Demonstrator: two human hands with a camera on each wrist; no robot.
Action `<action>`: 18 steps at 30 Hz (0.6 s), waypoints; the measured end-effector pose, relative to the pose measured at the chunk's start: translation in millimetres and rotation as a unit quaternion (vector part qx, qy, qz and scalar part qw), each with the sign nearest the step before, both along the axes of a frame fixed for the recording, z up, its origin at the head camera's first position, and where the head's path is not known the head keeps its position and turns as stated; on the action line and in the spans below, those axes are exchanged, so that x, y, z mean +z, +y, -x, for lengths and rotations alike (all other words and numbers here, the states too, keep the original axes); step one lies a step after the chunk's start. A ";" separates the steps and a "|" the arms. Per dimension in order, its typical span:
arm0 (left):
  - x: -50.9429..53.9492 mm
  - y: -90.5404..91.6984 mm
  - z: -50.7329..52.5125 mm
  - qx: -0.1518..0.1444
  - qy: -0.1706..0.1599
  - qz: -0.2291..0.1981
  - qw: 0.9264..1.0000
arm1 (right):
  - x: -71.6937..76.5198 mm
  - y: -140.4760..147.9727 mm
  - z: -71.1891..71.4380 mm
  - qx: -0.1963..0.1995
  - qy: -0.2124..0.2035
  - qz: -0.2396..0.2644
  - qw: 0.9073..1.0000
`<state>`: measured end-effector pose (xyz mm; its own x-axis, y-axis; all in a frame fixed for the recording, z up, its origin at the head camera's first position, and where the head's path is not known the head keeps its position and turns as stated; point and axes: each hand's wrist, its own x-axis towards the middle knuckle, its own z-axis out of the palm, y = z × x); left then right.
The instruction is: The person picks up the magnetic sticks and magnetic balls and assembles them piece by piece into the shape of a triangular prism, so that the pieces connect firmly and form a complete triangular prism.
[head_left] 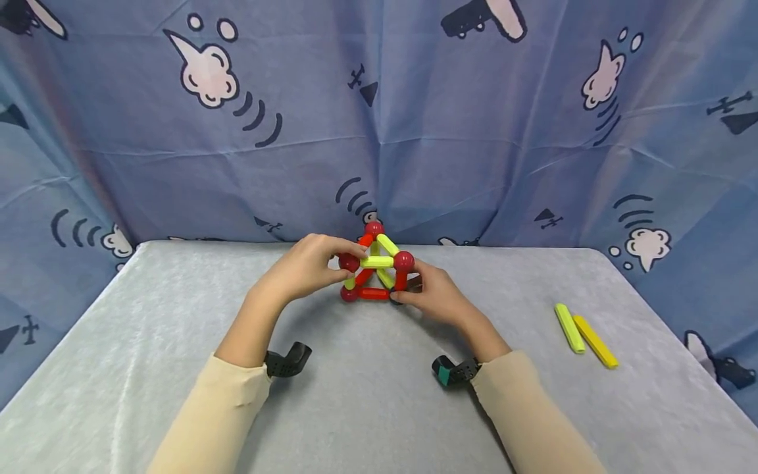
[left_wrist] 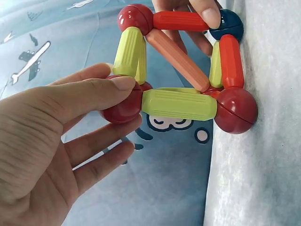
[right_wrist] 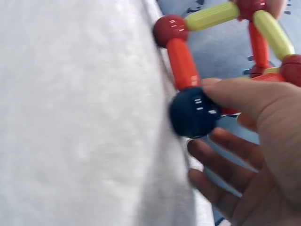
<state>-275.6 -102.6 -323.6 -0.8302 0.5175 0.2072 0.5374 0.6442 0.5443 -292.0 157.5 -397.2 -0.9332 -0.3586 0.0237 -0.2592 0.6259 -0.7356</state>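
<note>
Both hands hold a prism-like frame of balls and sticks, low over or on the table. My left hand (head_left: pixel 304 266) pinches its upper left red ball (left_wrist: pixel 121 107) between thumb and fingers. At the lower right corner, my right hand (head_left: pixel 438 295) grips a dark blue ball (right_wrist: pixel 195 113) by thumb and fingers. A lime stick (head_left: pixel 378 261) joins the upper left ball to another red ball (head_left: pixel 404 261). Below runs a red stick (head_left: pixel 374 293). An orange-red stick (left_wrist: pixel 178 59) slants across one side. The far red ball (head_left: pixel 374 228) tops the back. Fingers partly hide the right side.
On the right of the grey-white table (head_left: pixel 177 395) lie a loose lime stick (head_left: pixel 570 328) and a yellow stick (head_left: pixel 595 341), side by side. A blue patterned curtain (head_left: pixel 450 145) hangs just behind the frame, at the table's back edge.
</note>
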 end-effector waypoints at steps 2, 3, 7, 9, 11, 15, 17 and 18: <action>0.1 0.7 1.3 -0.001 -0.013 -0.012 1.000 | 6.5 6.7 -2.4 0.001 0.000 -0.009 1.000; 0.0 1.3 2.0 -0.002 -0.020 -0.019 1.000 | 9.7 10.9 -3.8 0.002 0.000 -0.012 1.000; -1.2 -0.4 3.1 -0.007 -0.044 -0.043 0.998 | 20.2 26.2 -6.3 0.016 0.009 -0.032 0.999; -2.4 0.0 3.6 -0.010 -0.049 -0.050 0.998 | 24.5 35.7 -8.1 0.021 0.020 -0.047 0.998; -4.1 3.2 4.0 -0.012 -0.050 -0.054 0.997 | 28.5 48.4 -12.1 0.027 0.032 -0.060 0.997; -6.9 9.1 4.2 -0.021 -0.049 -0.058 0.997 | 39.1 74.1 -23.3 0.038 0.052 -0.094 0.994; -7.5 11.5 4.3 -0.025 -0.043 -0.059 0.997 | 45.4 86.6 -30.3 0.035 0.063 -0.115 0.991; -7.6 12.5 4.4 -0.027 -0.039 -0.058 0.997 | 48.7 92.4 -34.1 0.031 0.069 -0.127 0.989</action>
